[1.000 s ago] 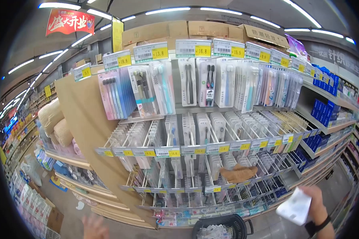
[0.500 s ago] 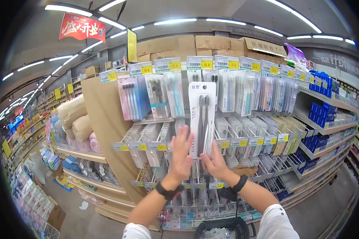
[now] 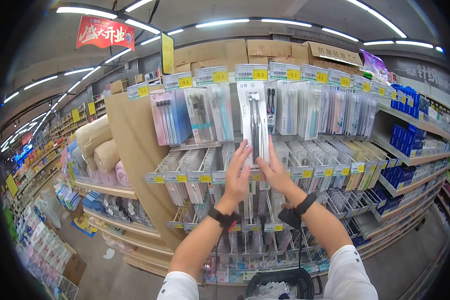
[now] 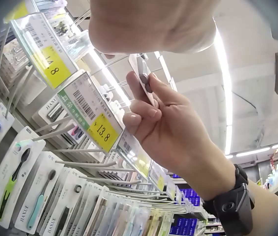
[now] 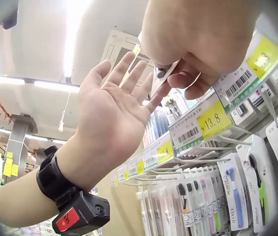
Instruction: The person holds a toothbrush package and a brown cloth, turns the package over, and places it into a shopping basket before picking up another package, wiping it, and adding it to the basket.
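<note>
A white toothbrush package with dark brushes stands upright before the top row of pegs, just under the price tags. My right hand grips its lower right side; in the left wrist view the thumb and curled fingers of that hand pinch the package edge. My left hand is at the lower left edge of the package, fingers extended. The right wrist view shows that left hand with its palm spread and the little finger by the package. Whether the package touches a peg is hidden.
Packaged toothbrushes hang in rows on both sides and below. Price tags line the rail above. A dark basket with packages stands low in front; rolled towels lie on the left shelf, blue boxes on the right.
Both hands have come up from low at the sides, the right bringing the package to the display. Over the last half second the package has risen slightly and the left hand has reached its edge.
</note>
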Action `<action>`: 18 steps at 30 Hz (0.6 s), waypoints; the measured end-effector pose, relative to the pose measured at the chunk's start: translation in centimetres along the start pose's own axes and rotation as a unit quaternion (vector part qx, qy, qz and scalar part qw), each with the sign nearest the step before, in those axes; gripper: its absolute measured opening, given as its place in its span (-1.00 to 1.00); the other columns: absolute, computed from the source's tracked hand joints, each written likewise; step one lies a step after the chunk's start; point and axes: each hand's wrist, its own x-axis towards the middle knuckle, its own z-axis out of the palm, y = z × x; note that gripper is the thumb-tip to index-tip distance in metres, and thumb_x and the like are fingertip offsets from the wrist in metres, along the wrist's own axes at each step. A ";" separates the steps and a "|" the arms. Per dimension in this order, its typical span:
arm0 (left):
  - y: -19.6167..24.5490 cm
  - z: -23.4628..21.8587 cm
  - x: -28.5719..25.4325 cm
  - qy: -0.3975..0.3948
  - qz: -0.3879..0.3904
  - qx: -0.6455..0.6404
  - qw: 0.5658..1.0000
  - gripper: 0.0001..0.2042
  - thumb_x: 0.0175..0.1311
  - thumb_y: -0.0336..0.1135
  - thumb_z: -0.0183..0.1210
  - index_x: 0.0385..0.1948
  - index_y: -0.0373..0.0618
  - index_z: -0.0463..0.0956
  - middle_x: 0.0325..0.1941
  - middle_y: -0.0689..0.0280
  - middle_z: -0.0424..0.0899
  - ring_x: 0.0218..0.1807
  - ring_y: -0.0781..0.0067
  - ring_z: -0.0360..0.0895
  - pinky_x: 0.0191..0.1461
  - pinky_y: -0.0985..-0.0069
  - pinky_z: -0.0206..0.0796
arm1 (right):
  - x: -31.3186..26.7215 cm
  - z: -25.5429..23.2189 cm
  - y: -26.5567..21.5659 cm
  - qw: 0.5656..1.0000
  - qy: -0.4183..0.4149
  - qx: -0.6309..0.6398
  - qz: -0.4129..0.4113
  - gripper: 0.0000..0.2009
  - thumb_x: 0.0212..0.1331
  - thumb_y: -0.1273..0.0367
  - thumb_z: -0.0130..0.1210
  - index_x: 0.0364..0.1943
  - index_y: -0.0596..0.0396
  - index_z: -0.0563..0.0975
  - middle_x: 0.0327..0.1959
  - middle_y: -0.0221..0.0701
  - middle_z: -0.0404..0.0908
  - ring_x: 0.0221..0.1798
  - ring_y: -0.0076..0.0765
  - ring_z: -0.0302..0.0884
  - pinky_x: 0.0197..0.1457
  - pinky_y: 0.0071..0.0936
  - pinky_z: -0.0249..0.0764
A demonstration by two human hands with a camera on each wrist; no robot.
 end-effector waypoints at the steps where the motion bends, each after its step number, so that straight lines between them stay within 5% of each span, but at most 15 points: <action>1: 0.0 0.0 0.3 -0.001 0.000 -0.001 1.000 -0.57 0.30 -0.26 -0.14 0.17 -0.25 0.32 0.35 -0.03 0.18 0.38 0.04 0.12 0.39 0.26 -0.09 | 0.3 -0.2 -0.2 1.000 0.001 0.000 0.001 -0.29 0.32 0.42 -0.15 0.40 -0.01 -0.33 -0.37 -0.49 0.41 -0.63 -0.70 0.19 -0.60 -0.69 0.21; 3: 0.0 -0.2 0.7 -0.005 0.032 0.003 0.999 -0.60 0.26 -0.27 -0.12 0.09 -0.23 0.41 0.34 -0.05 0.20 0.39 -0.01 0.10 0.39 0.24 -0.09 | 0.7 -0.7 -0.5 1.000 -0.014 -0.001 0.003 -0.28 0.30 0.40 -0.10 0.39 0.10 -0.29 -0.13 -0.40 0.49 -0.49 -0.67 0.31 -0.43 -0.64 0.30; 7: -0.2 -0.7 1.8 0.000 0.060 0.034 0.998 -0.66 0.23 -0.25 -0.11 -0.09 -0.22 0.52 0.31 -0.09 0.23 0.38 -0.06 0.11 0.37 0.22 -0.06 | 2.1 -0.6 -0.9 0.999 -0.007 -0.012 -0.046 -0.28 0.30 0.39 -0.10 0.40 0.09 -0.29 -0.10 -0.38 0.50 -0.46 -0.67 0.35 -0.39 -0.66 0.32; 18: -1.8 -0.5 2.1 -0.014 0.032 0.046 0.998 -0.70 0.25 -0.24 -0.06 -0.12 -0.17 0.54 0.30 -0.06 0.24 0.36 -0.05 0.15 0.35 0.21 -0.01 | 3.4 -0.8 -1.1 0.988 -0.012 0.146 0.049 -0.34 0.31 0.38 -0.09 0.40 0.02 -0.18 -0.43 -0.47 0.43 -0.68 -0.69 0.23 -0.67 -0.67 0.20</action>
